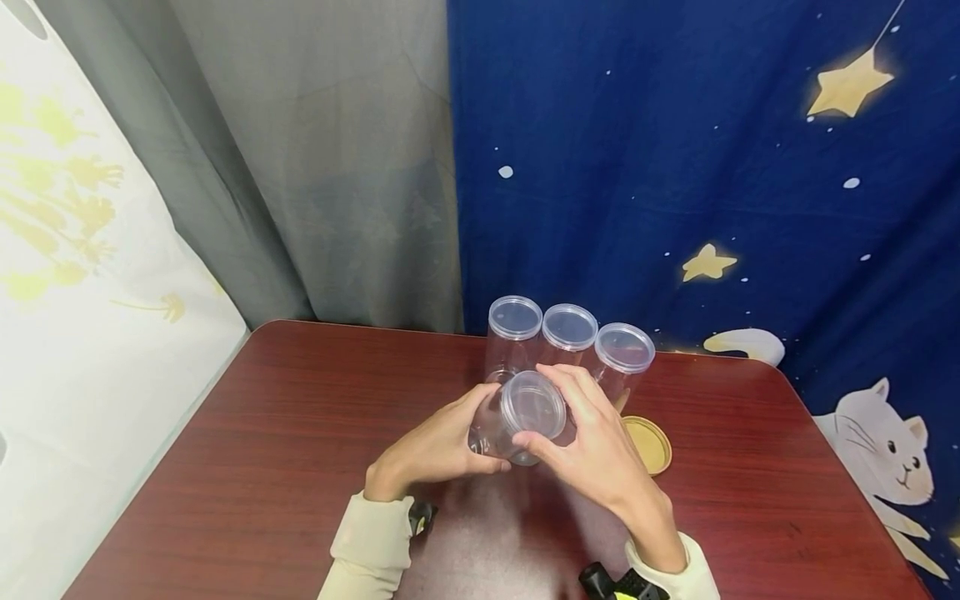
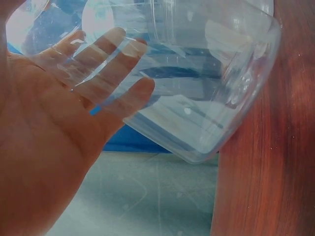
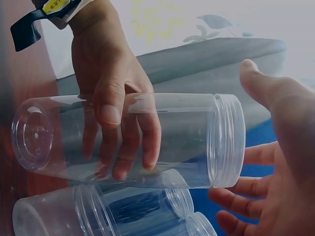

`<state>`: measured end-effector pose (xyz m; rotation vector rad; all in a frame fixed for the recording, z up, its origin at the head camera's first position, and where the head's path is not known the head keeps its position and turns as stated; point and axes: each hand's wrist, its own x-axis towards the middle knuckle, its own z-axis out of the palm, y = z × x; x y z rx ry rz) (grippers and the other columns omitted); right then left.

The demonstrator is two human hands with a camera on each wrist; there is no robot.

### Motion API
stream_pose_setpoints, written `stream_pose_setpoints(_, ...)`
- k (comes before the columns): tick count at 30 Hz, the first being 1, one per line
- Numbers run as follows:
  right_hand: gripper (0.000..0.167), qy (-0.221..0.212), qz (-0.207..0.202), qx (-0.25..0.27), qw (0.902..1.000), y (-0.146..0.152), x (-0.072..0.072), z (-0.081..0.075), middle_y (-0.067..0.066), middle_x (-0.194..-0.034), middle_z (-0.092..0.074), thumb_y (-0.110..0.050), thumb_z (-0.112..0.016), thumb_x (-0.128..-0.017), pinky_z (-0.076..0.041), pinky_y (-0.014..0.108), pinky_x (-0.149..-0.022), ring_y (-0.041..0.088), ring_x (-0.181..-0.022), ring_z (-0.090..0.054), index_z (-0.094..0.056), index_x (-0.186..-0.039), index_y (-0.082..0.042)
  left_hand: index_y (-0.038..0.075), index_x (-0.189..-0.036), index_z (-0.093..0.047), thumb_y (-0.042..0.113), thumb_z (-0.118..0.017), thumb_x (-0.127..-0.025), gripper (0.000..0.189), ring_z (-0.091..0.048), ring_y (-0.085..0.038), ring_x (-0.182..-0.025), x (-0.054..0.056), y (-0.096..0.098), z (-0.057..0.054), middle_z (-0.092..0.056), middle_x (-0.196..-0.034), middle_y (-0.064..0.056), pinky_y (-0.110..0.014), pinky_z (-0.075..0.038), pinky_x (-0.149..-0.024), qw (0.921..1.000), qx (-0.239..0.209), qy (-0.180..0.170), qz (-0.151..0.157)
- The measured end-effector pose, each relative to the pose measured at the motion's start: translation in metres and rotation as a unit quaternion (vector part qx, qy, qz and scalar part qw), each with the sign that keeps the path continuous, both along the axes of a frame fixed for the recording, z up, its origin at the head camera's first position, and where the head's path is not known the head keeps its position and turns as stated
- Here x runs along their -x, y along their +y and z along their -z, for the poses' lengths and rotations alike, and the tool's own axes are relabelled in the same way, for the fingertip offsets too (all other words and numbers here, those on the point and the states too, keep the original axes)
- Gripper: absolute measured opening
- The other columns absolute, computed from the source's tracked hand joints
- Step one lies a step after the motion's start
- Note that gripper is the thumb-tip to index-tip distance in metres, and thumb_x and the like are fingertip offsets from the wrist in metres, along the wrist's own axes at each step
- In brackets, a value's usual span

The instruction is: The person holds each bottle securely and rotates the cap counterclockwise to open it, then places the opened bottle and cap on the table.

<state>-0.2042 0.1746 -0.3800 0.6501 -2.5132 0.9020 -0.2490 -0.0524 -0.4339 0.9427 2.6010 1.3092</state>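
The clear plastic jar (image 3: pixel 184 140) looks light, thin-walled and slick; hold it round the body, gently, lest it dent. It is over the worktop (image 1: pixel 337 400), long axis tilted off upright, clear lid (image 1: pixel 534 406) upward. Your left grip (image 1: pixel 438 442) wraps the body; your right grip (image 1: pixel 600 454) spreads around the lid, thumb apart. Three lidded jars (image 1: pixel 570 327) stand near the far edge.

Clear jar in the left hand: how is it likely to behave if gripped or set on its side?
The clear jar looks empty and thin-walled, so it's probably light and may flex under squeezing. Its glossy side could slip in the left hand. Being cylindrical, it would likely roll once laid down.
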Motion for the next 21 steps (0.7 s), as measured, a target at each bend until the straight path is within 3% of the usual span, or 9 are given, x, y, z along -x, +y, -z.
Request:
stream_pose_setpoints(10, 0.077, 0.004, 0.020, -0.009, 0.9998, -0.0030, 0.0019, 0.0016, -0.003, -0.129, -0.059, -0.049, -0.083, -0.075, -0.050, 0.041, -0.091, 0.014, -0.116, -0.055, -0.053, -0.139, -0.018, 0.023, -0.144, -0.042, 0.032, -0.089, -0.070, 0.089, -0.055, -0.005, -0.114, 0.0016, 0.0005, -0.0006, -0.053, -0.134, 0.010, -0.033, -0.046, -0.103, 1.0000, -0.002, 0.004, 0.003)
stream_pose_setpoints(21, 0.072, -0.003, -0.008, -0.003, 1.0000, -0.0010, 0.0013, 0.0012, -0.004, -0.134, -0.057, -0.042, -0.083, -0.077, -0.049, 0.040, -0.093, 0.013, -0.120, -0.052, -0.054, -0.138, -0.018, 0.024, -0.145, -0.041, 0.032, -0.089, -0.070, 0.090, -0.053, -0.005, -0.119, 0.0014, 0.0004, 0.0004, -0.050, -0.139, 0.009, -0.035, -0.044, -0.105, 1.0000, 0.003, -0.003, 0.000)
